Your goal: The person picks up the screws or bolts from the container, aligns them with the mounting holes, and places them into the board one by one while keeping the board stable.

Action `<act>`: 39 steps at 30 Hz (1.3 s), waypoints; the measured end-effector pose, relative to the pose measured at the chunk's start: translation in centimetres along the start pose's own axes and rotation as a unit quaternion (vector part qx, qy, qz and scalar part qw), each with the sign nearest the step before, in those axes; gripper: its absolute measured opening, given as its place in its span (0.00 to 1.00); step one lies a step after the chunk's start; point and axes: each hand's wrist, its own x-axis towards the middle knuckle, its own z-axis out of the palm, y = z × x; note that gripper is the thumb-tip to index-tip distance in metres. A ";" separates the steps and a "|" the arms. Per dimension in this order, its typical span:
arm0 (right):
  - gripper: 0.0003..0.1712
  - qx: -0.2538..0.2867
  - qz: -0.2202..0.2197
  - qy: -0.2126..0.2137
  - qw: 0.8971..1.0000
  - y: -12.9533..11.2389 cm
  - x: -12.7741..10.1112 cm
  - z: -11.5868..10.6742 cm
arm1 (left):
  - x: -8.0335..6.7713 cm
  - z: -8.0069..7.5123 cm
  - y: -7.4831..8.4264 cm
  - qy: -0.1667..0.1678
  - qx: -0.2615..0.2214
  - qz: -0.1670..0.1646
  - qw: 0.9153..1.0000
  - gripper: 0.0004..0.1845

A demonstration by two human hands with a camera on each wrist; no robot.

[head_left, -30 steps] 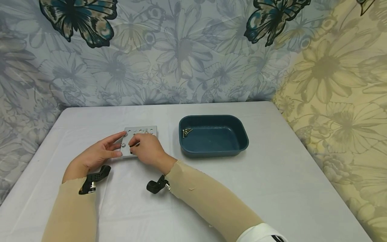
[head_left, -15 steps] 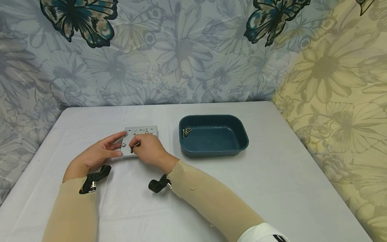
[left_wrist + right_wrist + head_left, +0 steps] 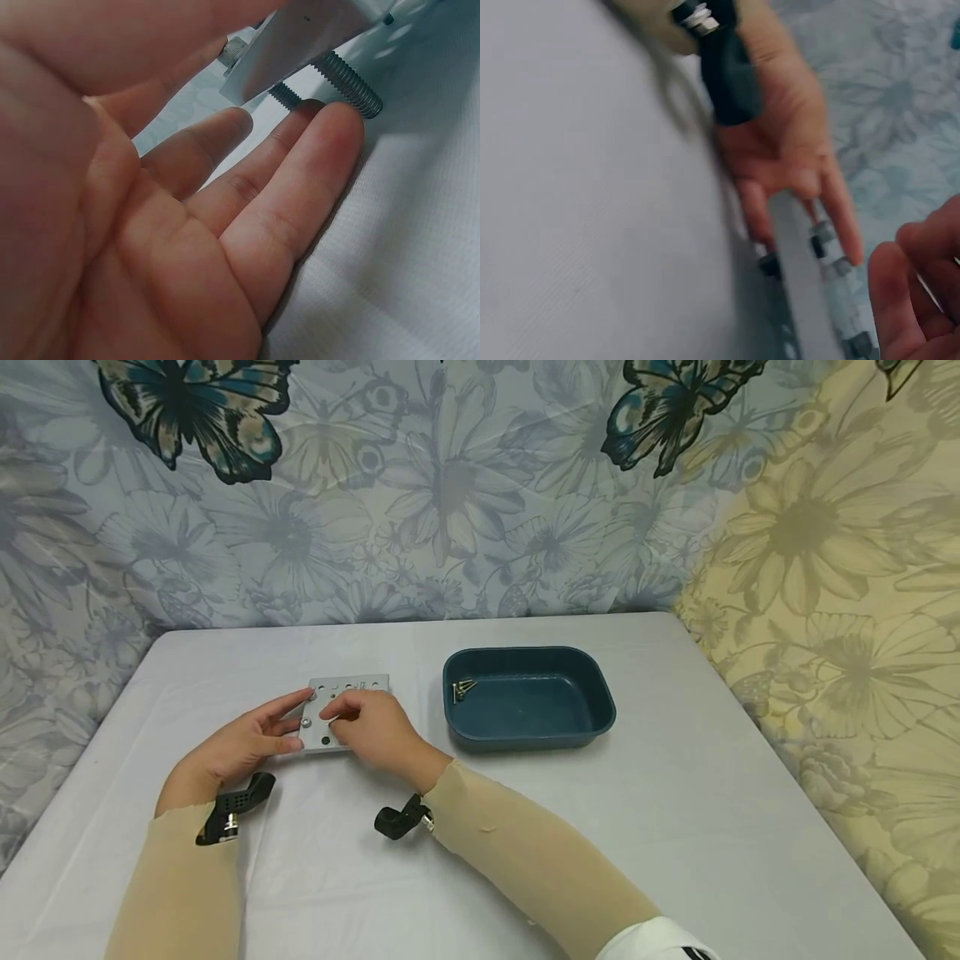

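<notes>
A grey metal plate [image 3: 313, 737] with several holes and bolt heads stands raised on the left part of the table. My left hand [image 3: 228, 745] grips its left end, the thumb at the near corner and the index finger at the far one. Threaded bolts [image 3: 349, 84] stick out below the plate in the left wrist view, near the other fingertips. Over the plate's middle, my right hand [image 3: 381, 728] pinches a small screw [image 3: 928, 291], mostly hidden by the fingers. A dark hole [image 3: 326, 741] shows in the plate just below those fingertips.
A dark teal tray [image 3: 532, 741] stands right of the plate, with several brass-coloured screws [image 3: 462, 691] at its left end. A white cloth [image 3: 675, 827] covers the table. Patterned fabric [image 3: 450, 502] hangs behind it.
My right hand has drawn slightly back to the right; the dark screw seen upright under its fingertips no longer shows there, and the hole is exposed. My left hand has stayed in place.
</notes>
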 end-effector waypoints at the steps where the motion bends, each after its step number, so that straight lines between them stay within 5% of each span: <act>1: 0.10 0.069 0.001 0.010 0.998 0.0 -0.1 -0.3 | 0.0 0.0 0.0 -0.001 -0.003 0.000 1.000 0.46; 3: 0.09 0.226 0.006 0.028 0.974 0.1 -0.4 -1.4 | 0.0 0.0 -0.1 -0.003 -0.012 0.002 1.000 0.46; 5: 0.11 0.365 0.013 0.040 0.930 0.0 -0.6 -3.1 | 0.0 0.0 -0.2 -0.004 -0.021 0.007 1.000 0.46; 7: 0.15 0.463 0.019 0.050 0.885 -0.1 -1.0 -5.3 | 0.1 0.1 -0.3 -0.004 -0.031 0.009 0.999 0.46; 9: 0.21 0.520 0.012 0.060 0.852 0.1 -1.5 -7.8 | 0.1 0.0 -0.3 -0.001 -0.030 0.010 0.999 0.47; 12: 0.27 0.559 -0.011 0.074 0.826 0.7 -2.5 -11.7 | 0.2 0.1 -0.3 0.000 -0.029 0.010 1.000 0.47; 14: 0.29 0.565 -0.024 0.084 0.820 1.3 -3.1 -13.8 | 0.1 0.1 -0.2 0.001 -0.027 0.010 1.000 0.47; 18: 0.27 0.529 -0.009 0.104 0.842 3.0 -3.9 -16.5 | 0.0 0.1 -0.1 0.004 -0.022 0.009 1.000 0.47; 22: 0.25 0.427 0.060 0.098 0.897 4.7 -3.8 -17.4 | 0.0 0.2 -0.2 0.003 -0.022 0.011 1.000 0.47; 26: 0.24 0.253 0.139 0.058 0.956 5.9 -3.3 -16.9 | 0.1 0.3 -0.3 0.003 -0.025 0.010 1.000 0.47; 29: 0.24 0.116 0.163 0.018 0.980 6.4 -2.8 -16.2 | 0.1 0.3 -0.3 0.004 -0.029 0.009 1.000 0.47; 32: 0.25 -0.020 0.149 -0.021 0.988 6.6 -2.4 -15.6 | 0.1 0.3 -0.2 0.004 -0.029 0.010 1.000 0.47; 35: 0.27 -0.122 0.130 -0.046 0.983 6.7 -2.1 -15.2 | 0.0 0.4 -0.1 0.006 -0.026 0.009 1.000 0.47; 39: 0.28 -0.169 0.124 -0.065 0.976 7.1 -1.9 -15.0 | 0.0 0.4 0.0 0.006 -0.026 0.008 1.000 0.47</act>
